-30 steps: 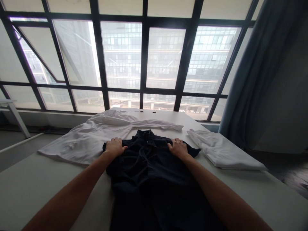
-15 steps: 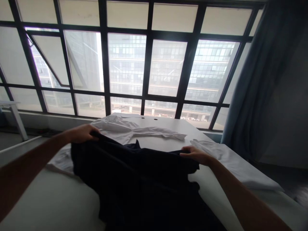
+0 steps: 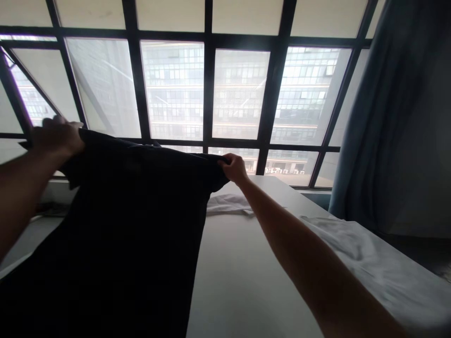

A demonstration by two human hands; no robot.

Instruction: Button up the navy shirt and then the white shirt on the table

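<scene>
Garment [image 3: 137, 234], near-black, plain; tabletop [image 3: 232, 267], white; right-hand cloth [image 3: 373, 258], white shading to grey; farther cloth [image 3: 227, 204], greyish white; curtain [image 3: 355, 136], muted slate blue; window frame [image 3: 209, 94], black, gridded; upper panes [image 3: 171, 15], cream; building outside [image 3: 176, 89], pale blue-white, gridded, horizontally banded.

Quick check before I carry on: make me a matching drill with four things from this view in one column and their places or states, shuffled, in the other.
Column one
1. Dark garment
2. Left hand
3. Right hand
4. White cloth at far right

Column two
A. Gripping fabric, lower in the picture
B. Lying on the table
C. Held up, spread between two grips
D. Gripping fabric, higher in the picture

Right pairs: 1-C, 2-D, 3-A, 4-B
</scene>
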